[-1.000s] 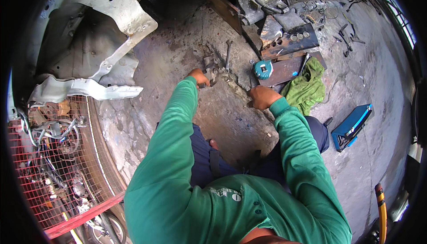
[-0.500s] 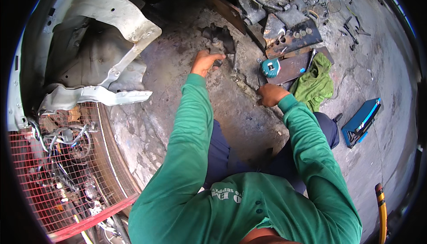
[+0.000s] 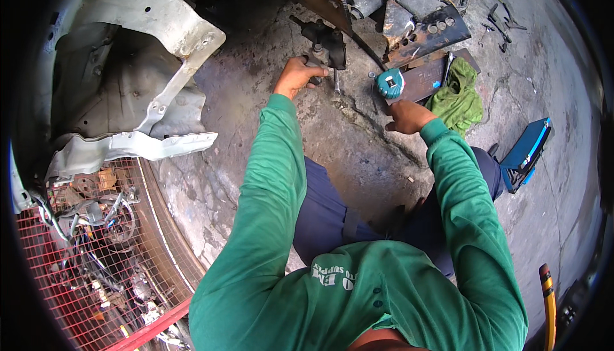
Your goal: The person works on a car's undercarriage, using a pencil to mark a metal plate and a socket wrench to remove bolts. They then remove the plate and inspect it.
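On the concrete floor ahead lies a dark, greasy metal part that looks like a brake caliper (image 3: 323,42). My left hand (image 3: 297,77) is closed on its near end, thumb pointing right. A combination wrench (image 3: 337,84) lies just right of those fingers, its far end hidden by the dark part. Further right, my right hand (image 3: 409,117) has its fingers curled, knuckles up; a slim dark shape shows by the fingertips, too unclear to name. Just beyond it is a teal, round-topped device like a tape measure (image 3: 389,84), beside a flat brown metal plate (image 3: 420,82).
A green rag (image 3: 459,98) lies partly over the plate. Drilled steel pieces (image 3: 430,39) are stacked beyond. A blue case (image 3: 526,154) stands at the right. White bent body panels (image 3: 153,22) and a red wire-mesh cage (image 3: 96,249) crowd the left side.
The view has shifted slightly. My right hand has moved a little right and away from me, closer to the plate. The dark part has turned slightly under my left hand, covering more of the wrench.
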Demonstrator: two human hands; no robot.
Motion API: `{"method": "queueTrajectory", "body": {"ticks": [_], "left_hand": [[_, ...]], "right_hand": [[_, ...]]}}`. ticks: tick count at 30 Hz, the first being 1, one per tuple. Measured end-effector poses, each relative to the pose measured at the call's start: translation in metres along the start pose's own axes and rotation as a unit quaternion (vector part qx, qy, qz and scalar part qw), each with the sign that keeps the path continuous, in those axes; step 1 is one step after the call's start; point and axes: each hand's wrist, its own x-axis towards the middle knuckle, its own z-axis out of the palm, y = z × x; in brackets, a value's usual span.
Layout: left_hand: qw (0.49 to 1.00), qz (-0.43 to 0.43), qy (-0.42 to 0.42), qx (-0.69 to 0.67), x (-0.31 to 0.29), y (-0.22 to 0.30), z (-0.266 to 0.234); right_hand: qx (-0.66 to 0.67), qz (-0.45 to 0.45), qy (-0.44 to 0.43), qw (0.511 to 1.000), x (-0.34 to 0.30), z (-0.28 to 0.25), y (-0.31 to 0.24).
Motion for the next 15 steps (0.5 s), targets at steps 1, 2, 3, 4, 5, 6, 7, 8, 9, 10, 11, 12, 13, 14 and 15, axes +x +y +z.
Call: {"method": "queueTrajectory", "body": {"ticks": [1, 2, 3, 4, 5, 6, 7, 8, 9, 10, 11, 12, 13, 14, 15], "left_hand": [[1.0, 0.002, -0.009, 0.003, 0.002, 0.003, 0.001], [0.999, -0.004, -0.039, 0.005, 0.004, 0.006, 0.0], [0.998, -0.014, -0.066, 0.007, 0.004, 0.006, -0.005], [0.995, -0.023, -0.093, 0.009, 0.003, 0.006, -0.009], [0.992, -0.016, -0.125, 0.021, 0.002, 0.006, -0.012], [0.988, -0.01, -0.154, 0.032, 0.0, 0.003, -0.016], [0.982, -0.006, -0.184, 0.043, -0.004, 0.004, -0.016], [0.979, -0.01, -0.194, 0.059, -0.009, 0.004, -0.016], [0.972, 0.001, -0.224, 0.069, -0.011, 0.007, -0.014], [0.964, 0.013, -0.254, 0.079, -0.013, 0.01, -0.013], [0.955, 0.025, -0.283, 0.089, -0.014, 0.012, -0.01], [0.947, 0.035, -0.303, 0.104, -0.013, 0.012, -0.008], [0.936, 0.041, -0.325, 0.127, -0.012, 0.012, -0.005], [0.924, 0.047, -0.348, 0.15, -0.012, 0.012, 0.0], [0.912, 0.049, -0.368, 0.173, -0.013, 0.011, 0.003]], "right_hand": [[0.014, -0.009, 0.011, 1.0, -0.001, -0.004, 0.002], [0.011, -0.03, 0.064, 0.997, 0.014, 0.006, 0.015], [0.137, -0.006, 0.104, 0.985, 0.019, 0.001, 0.014], [0.259, 0.018, 0.143, 0.955, 0.025, -0.002, 0.011], [0.361, 0.041, 0.164, 0.917, 0.029, -0.004, 0.008], [0.458, 0.057, 0.188, 0.867, 0.033, -0.008, 0.002], [0.536, 0.073, 0.194, 0.818, 0.033, -0.014, -0.005], [0.61, 0.088, 0.199, 0.762, 0.034, -0.019, -0.012], [0.647, 0.098, 0.199, 0.73, 0.036, -0.02, -0.012], [0.682, 0.108, 0.199, 0.695, 0.038, -0.02, -0.012], [0.716, 0.117, 0.198, 0.659, 0.039, -0.019, -0.012], [0.741, 0.122, 0.197, 0.63, 0.042, -0.017, -0.015], [0.775, 0.082, 0.163, 0.605, 0.045, -0.015, -0.016], [0.806, 0.041, 0.127, 0.577, 0.048, -0.013, -0.018], [0.834, 0.0, 0.088, 0.545, 0.049, -0.011, -0.018]]}}
